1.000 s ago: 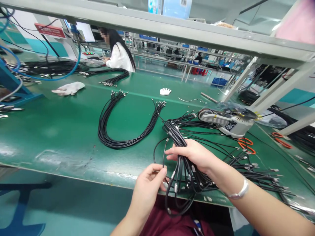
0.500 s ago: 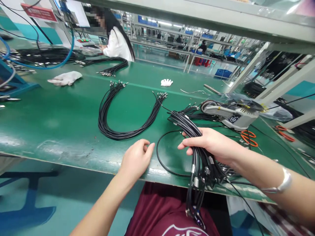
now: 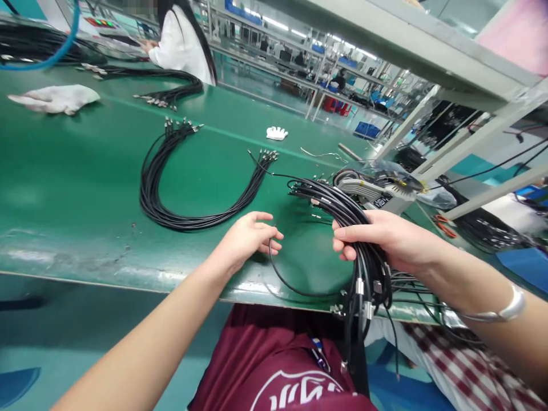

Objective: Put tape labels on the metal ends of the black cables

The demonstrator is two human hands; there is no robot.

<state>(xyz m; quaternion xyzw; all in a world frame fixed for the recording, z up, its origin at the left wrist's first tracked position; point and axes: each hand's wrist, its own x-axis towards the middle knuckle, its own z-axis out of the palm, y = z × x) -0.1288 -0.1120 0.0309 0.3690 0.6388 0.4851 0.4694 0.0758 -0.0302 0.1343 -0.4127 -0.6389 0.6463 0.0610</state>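
My right hand [image 3: 377,234] is wrapped round a thick bundle of black cables [image 3: 329,197], held above the table's front edge. Metal connectors hang from its lower end, while the upper end arches left. My left hand [image 3: 250,237] is beside it, thumb and fingers around a single black cable [image 3: 285,282]. That cable curves down and right towards the hanging ends; part of it is hidden at the fingers. Beyond my left hand, a U-shaped bundle of black cables [image 3: 192,222] lies on the green table [image 3: 98,188], its metal ends pointing away from me.
A white glove [image 3: 60,98] and another cable bundle [image 3: 188,85] lie at the back left. A smaller white glove [image 3: 277,133] is at the middle back. A grey device [image 3: 385,197] stands behind my right hand, near a shelf post [image 3: 405,123]. A person in white [image 3: 182,45] works opposite.
My left hand has moved to the single cable and closed its fingers round it. My right hand has shifted right with the bundle. The view has tilted and turned.
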